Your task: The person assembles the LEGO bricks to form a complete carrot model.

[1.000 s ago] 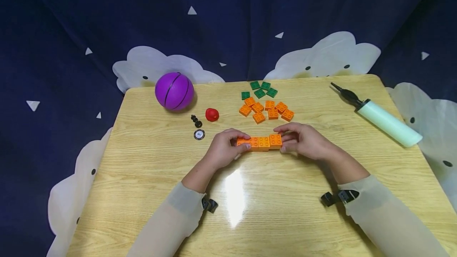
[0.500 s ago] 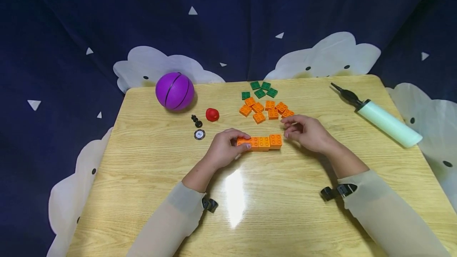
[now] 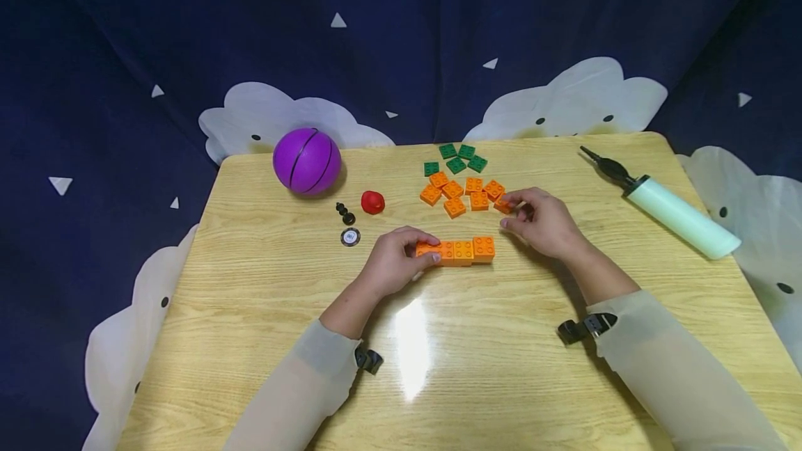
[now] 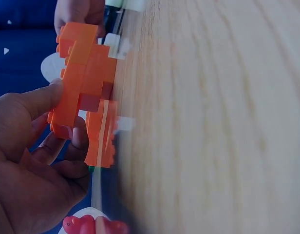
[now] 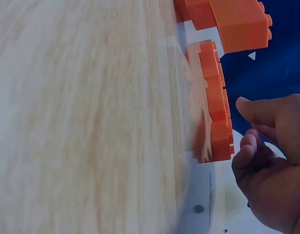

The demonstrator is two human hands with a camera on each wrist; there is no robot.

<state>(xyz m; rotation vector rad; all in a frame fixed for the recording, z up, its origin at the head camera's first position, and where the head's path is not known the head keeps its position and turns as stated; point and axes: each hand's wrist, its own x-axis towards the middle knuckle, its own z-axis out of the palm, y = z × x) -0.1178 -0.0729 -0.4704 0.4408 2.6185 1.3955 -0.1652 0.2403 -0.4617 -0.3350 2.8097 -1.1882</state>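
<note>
Gripping the left end of the joined orange brick row [image 3: 456, 250], the left hand [image 3: 395, 263] curls its fingers over the top and keeps the row flat on the wooden table [image 3: 501, 367], near its middle. The right hand [image 3: 544, 221] lies apart from the row, just behind its right end, with thumb and fingertips at the nearest loose orange brick [image 3: 503, 204] at the edge of the loose orange bricks [image 3: 466, 193]; whether it pinches that brick cannot be told. Green bricks [image 3: 456, 158] lie behind these. A purple ball [image 3: 306, 161], a red piece [image 3: 372, 202] and a pale pump [image 3: 670, 209] sit well apart
</note>
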